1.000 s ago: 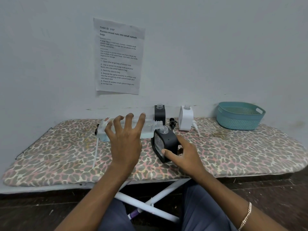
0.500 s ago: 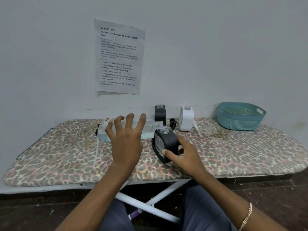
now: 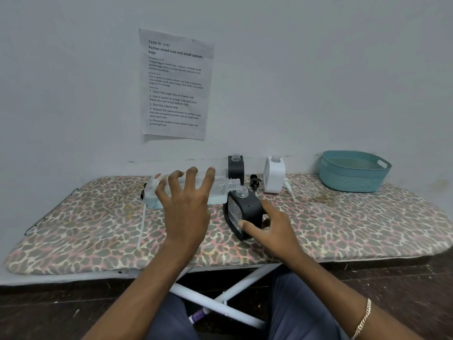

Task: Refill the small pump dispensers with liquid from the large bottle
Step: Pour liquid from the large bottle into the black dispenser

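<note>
Behind: black dispenser (image 3: 235,168), white dispenser (image 3: 274,176), basket (image 3: 350,180).

Soft, dim, even light is filling the room, tinting the wall (image 3: 318,69) a cool blue-grey. Shadows are lying faint and soft-edged on the ironing board (image 3: 343,224), while the floor (image 3: 49,312) beneath is sinking into darkness. The wide lens is bowing the board's edges (most strongly toward the corners). Pale highlights are glinting on the large bottle (image 3: 218,192); the black dispenser (image 3: 250,207) is showing a dull sheen. Small print on the paper sheet (image 3: 175,84) is smearing.
</note>
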